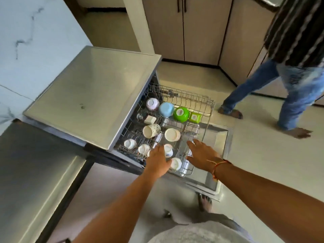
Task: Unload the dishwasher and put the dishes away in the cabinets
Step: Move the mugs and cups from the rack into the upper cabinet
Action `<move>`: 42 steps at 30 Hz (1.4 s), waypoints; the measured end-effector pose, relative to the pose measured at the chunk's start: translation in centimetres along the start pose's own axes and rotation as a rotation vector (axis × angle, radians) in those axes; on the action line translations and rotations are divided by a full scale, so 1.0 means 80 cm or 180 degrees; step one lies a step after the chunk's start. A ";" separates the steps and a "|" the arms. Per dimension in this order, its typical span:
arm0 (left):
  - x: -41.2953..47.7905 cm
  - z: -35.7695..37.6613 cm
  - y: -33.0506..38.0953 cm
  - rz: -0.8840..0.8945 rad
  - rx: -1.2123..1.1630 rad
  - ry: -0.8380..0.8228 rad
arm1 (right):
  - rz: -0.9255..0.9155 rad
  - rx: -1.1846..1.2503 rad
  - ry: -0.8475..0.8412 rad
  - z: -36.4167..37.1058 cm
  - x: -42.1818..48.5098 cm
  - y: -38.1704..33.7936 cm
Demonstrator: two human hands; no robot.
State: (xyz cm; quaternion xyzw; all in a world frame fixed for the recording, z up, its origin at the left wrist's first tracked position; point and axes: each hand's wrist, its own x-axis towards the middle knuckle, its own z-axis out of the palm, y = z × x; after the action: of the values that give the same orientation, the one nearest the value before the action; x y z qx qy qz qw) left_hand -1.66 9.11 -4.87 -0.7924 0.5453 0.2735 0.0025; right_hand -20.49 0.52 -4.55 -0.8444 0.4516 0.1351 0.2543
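Dishwasher rack (207, 109) sits pulled out over the open door (221, 137), just below the grey top (93, 95) of the machine, and from my seat I see it loaded with upturned cups and bowls. Along its far row stand a pale purple cup (152, 104), a blue bowl (166, 109), a green bowl (181, 114) and a green box (195, 117). Nearer lie a speckled mug (151, 131) on its side and a cream cup (172, 134) beside it, then two small white cups (130, 143) at the near left. My left hand (157, 160) reaches in with relaxed fingers right beside a blue-patterned cup (168, 150); I cannot tell whether it touches it, and nothing is gripped. A white cup (176, 163) stands just by that thumb. My right hand (201, 154) hovers spread over the near right part of the rack, holding nothing, with a red thread band (217, 165) on the wrist. Beyond the rack, a person in jeans (289, 95) stands on the floor (254, 163), near the beige cabinets (184, 28).
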 end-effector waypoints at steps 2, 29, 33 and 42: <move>0.015 0.003 0.002 -0.0157 -0.0082 -0.0010 | -0.0081 -0.0025 0.0079 -0.002 0.018 0.009; 0.328 0.038 -0.157 -0.1061 -0.0423 -0.0111 | -0.0343 -0.0339 0.0017 0.101 0.303 -0.017; 0.325 0.035 -0.157 -0.1054 -0.0575 0.0052 | -0.0344 -0.0373 -0.0041 0.098 0.305 -0.022; 0.266 0.011 -0.150 -0.0912 -0.0734 0.0477 | -0.0100 0.0250 0.0147 0.072 0.271 -0.018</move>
State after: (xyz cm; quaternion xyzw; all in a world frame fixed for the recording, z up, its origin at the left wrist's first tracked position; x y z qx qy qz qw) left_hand 13.77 -4.15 -18.39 -0.8750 0.3907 0.2712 -0.0900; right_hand -7.23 -10.73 -18.85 -0.8437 0.4491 0.0937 0.2789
